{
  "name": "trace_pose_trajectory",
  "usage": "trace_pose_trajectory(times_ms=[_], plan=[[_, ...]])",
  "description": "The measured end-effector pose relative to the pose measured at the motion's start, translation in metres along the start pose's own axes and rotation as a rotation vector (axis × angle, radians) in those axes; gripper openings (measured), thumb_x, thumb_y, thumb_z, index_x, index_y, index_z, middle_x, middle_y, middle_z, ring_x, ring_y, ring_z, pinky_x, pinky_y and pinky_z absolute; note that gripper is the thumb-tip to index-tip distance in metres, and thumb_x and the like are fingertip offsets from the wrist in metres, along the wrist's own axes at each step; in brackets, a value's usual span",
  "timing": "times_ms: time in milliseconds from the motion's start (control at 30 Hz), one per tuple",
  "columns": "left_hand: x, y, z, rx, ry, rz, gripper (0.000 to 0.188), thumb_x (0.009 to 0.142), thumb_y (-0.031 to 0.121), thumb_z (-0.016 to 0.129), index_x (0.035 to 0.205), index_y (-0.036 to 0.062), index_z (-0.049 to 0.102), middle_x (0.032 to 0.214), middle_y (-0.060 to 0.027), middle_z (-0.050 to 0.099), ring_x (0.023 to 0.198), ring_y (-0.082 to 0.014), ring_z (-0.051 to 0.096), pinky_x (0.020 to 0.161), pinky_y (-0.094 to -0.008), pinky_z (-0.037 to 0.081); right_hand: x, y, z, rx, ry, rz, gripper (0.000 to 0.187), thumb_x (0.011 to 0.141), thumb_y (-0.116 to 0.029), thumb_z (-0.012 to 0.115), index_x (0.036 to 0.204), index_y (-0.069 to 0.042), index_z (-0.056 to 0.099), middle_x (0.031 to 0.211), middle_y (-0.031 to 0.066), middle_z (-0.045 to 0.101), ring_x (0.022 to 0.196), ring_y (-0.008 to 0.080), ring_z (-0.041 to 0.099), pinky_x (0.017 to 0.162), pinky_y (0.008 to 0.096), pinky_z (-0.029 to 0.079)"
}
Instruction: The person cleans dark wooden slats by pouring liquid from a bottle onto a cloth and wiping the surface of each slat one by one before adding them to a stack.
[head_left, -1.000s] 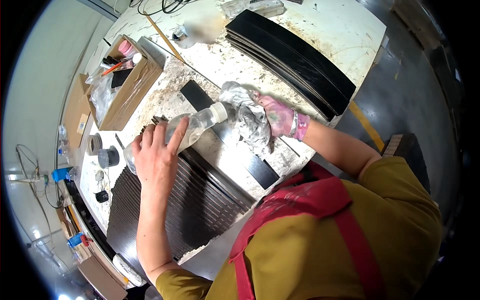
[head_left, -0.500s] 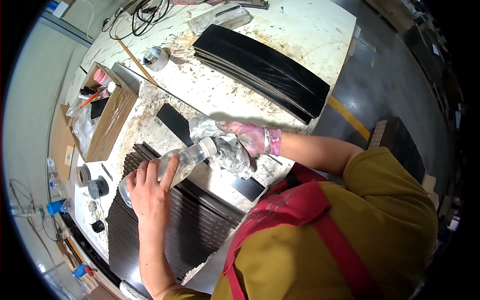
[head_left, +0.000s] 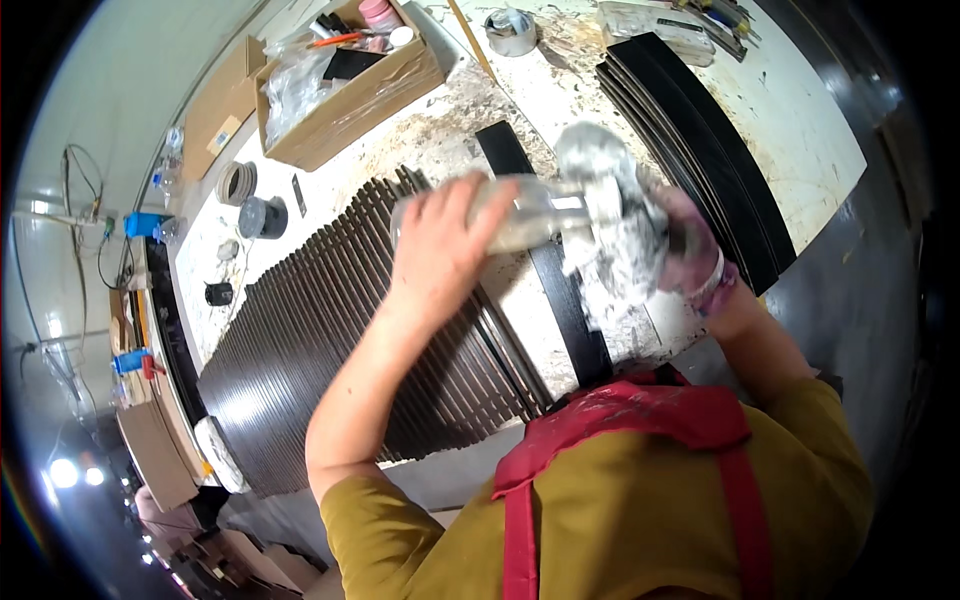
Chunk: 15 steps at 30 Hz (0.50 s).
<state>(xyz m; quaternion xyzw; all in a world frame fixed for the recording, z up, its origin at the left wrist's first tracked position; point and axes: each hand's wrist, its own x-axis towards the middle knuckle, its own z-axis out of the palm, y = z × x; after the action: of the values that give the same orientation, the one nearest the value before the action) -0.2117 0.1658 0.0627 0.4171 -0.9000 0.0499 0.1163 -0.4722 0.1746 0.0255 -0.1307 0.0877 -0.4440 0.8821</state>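
Observation:
My bare left hand (head_left: pixel 440 245) is wrapped around a clear plastic bottle (head_left: pixel 535 212), tipped onto its side with its neck toward the right. A crumpled white and grey rag (head_left: pixel 625 255) meets the bottle's mouth. Bunched behind that rag is my right hand (head_left: pixel 690 245), in a stained pink glove and blurred by motion. Beneath the bottle and the rag lies a single narrow black strip (head_left: pixel 562 305) on the worktable (head_left: pixel 520 305). Whether liquid is running out of the bottle cannot be seen.
Many dark strips (head_left: pixel 350 310) lie side by side at the left. A stack of black panels (head_left: pixel 705 150) sits at the right. Farther back are a cardboard box (head_left: pixel 360 108) of supplies, a tape roll (head_left: pixel 512 38) and hand tools (head_left: pixel 728 22). A dark cup (head_left: pixel 262 217) stands left.
The whole view has swung round, shifting the table's contents. The bottle now lies closer to level, its mouth still at the rag. Both hands have kept their holds.

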Motion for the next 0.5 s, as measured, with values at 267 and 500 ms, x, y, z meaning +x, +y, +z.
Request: trace_pose_trajectory(times_ms=[267, 500], plan=[[0.05, -0.115, 0.033, -0.348, 0.362, -0.496, 0.071, 0.067, 0.022, 0.079, 0.123, 0.0003, 0.042, 0.111, -0.0212, 0.058, 0.104, -0.0331, 0.057, 0.087, -0.0379, 0.047, 0.036, -0.031, -0.024, -0.129, 0.045, -0.13, 0.034, 0.097, -0.019, 0.037, 0.12, 0.006, 0.046, 0.112, 0.0167, 0.06, 0.101, 0.0259, 0.061, 0.091, 0.04, 0.05], [0.034, -0.179, 0.091, -0.352, 0.492, -0.74, 0.083, 0.066, 0.032, 0.08, 0.127, -0.0008, 0.036, 0.116, -0.0238, 0.057, 0.108, -0.0346, 0.056, 0.093, -0.0385, 0.044, -0.015, -0.022, -0.038, -1.201, 0.291, -0.155, 0.043, 0.089, -0.021, 0.05, 0.122, 0.007, 0.047, 0.113, 0.0145, 0.058, 0.101, 0.0197, 0.059, 0.09, 0.0298, 0.047]])
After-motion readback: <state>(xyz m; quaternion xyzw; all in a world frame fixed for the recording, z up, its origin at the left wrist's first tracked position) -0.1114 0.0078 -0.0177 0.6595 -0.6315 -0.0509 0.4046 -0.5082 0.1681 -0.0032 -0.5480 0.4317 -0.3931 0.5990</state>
